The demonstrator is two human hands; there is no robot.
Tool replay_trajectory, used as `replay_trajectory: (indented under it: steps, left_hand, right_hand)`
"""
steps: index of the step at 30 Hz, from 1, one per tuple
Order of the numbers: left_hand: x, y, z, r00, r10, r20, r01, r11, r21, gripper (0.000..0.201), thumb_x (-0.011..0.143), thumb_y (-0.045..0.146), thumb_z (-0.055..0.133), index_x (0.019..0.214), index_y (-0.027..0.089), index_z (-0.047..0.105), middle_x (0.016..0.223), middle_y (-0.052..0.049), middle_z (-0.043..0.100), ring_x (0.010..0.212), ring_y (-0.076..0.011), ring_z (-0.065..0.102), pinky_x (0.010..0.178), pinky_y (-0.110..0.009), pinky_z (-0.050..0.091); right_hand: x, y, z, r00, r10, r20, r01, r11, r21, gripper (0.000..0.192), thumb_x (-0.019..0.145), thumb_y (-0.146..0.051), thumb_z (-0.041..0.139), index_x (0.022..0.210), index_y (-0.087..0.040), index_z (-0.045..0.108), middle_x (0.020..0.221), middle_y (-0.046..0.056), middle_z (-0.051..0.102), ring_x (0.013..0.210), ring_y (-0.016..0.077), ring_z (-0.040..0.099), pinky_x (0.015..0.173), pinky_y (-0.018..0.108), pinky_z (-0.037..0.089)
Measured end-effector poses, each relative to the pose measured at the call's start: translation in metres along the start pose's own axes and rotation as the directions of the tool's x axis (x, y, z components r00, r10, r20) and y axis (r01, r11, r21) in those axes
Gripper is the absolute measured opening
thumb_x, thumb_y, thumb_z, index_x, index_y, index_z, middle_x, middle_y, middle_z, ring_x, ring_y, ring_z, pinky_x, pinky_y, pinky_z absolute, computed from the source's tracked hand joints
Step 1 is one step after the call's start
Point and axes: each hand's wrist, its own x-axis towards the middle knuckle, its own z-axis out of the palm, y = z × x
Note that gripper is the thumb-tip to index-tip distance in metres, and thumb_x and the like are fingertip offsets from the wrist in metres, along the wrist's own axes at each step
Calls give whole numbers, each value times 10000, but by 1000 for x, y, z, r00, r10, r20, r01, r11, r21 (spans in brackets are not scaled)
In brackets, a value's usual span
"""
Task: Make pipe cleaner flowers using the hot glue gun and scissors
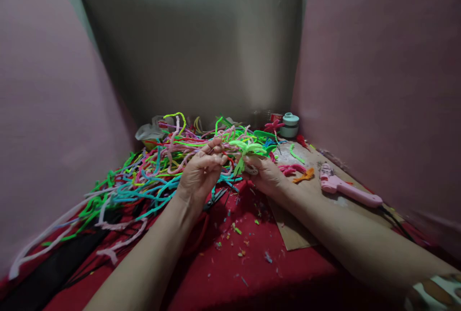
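Observation:
My right hand [265,173] is closed around the base of a light green pipe-cleaner flower [245,148], its looped petals spreading above the fingers. A thin dark stem seems to run down below it. Just to the left, my left hand [202,166] has thumb and fingertips pinched together near the petals; whatever is between them is too small to make out. Behind and left of both hands lies a tangled heap of coloured pipe cleaners [158,191]. Scissors [215,198] lie under the hands, partly hidden by my left wrist.
A pink glue gun [347,191] rests on a brown board [293,229] at the right, its cord trailing toward me. Behind it are a pale blue jar [289,126] and a dark pink flower [274,126]. Fuzz scraps dot the red cloth [230,263]. Panels enclose three sides.

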Motion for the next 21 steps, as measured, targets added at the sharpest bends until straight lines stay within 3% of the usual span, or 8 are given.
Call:
replay_trajectory:
  steps: [5,9,15,21]
  left_hand:
    - [-1,2,1,996,-30,-82,35,998,58,362,550,-74,606,860,112,636,724,-4,636,503,-13,520,521,-108,447]
    - [3,0,-2,998,-45,-46,48,996,72,388,536,-97,588,860,111,638,766,-17,672,483,-1,519,510,-84,447]
    - [4,-3,-6,998,0,-69,3,999,38,430,511,-110,544,861,122,637,780,-20,656,704,-70,619,688,-157,502]
    - [-5,1,1,999,24,24,-23,998,-58,523,541,-99,482,979,145,631,788,-14,599,709,-64,593,706,-172,485]
  right_hand:
    - [0,-1,1,1000,15,-4,-15,1000,-11,198,588,-295,741,727,-183,656,660,-19,614,512,84,471,427,203,352]
    - [-1,-1,3,1000,25,-7,-25,1000,10,222,574,-282,750,755,-182,669,661,-21,619,513,81,474,430,196,358]
    - [-1,-3,4,999,25,-25,-25,999,29,211,549,-263,757,710,-184,647,610,-36,588,490,80,462,430,204,362]
    - [-1,-4,3,996,50,-77,-47,998,46,220,528,-260,762,705,-184,656,631,-25,624,508,93,492,441,211,392]
